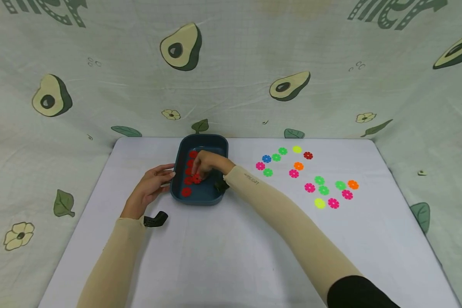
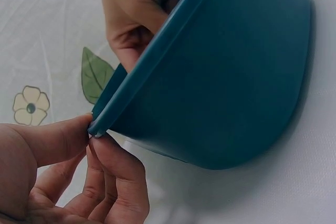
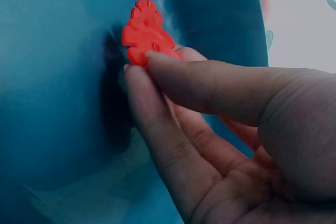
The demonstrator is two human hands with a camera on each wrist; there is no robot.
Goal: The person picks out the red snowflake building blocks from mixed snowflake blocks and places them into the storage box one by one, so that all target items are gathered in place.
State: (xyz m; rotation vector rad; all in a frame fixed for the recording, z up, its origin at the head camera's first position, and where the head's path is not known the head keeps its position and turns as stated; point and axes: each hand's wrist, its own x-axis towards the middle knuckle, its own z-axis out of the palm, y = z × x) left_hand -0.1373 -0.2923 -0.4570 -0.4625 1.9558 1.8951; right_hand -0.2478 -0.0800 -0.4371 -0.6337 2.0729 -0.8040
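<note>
A dark teal plastic basin point(image 1: 205, 197) stands on the white table, holding several red flower-shaped discs point(image 1: 186, 192) along its left side. My left hand point(image 1: 148, 188) is at the basin's left side; in the left wrist view its thumb and forefinger pinch the rim point(image 2: 126, 86). Reaching down inside the basin, my right hand point(image 1: 207, 164) pinches one red flower-shaped disc point(image 3: 146, 39) between thumb and forefinger. Behind that disc, another red disc point(image 3: 148, 10) partly shows in the right wrist view.
Right of the basin, flower-shaped discs lie scattered flat on the table, among them a blue disc point(image 1: 266, 158), a green disc point(image 1: 324, 190), a pink disc point(image 1: 333, 203) and an orange disc point(image 1: 353, 184). An avocado-print cloth point(image 1: 231, 64) hangs behind the table.
</note>
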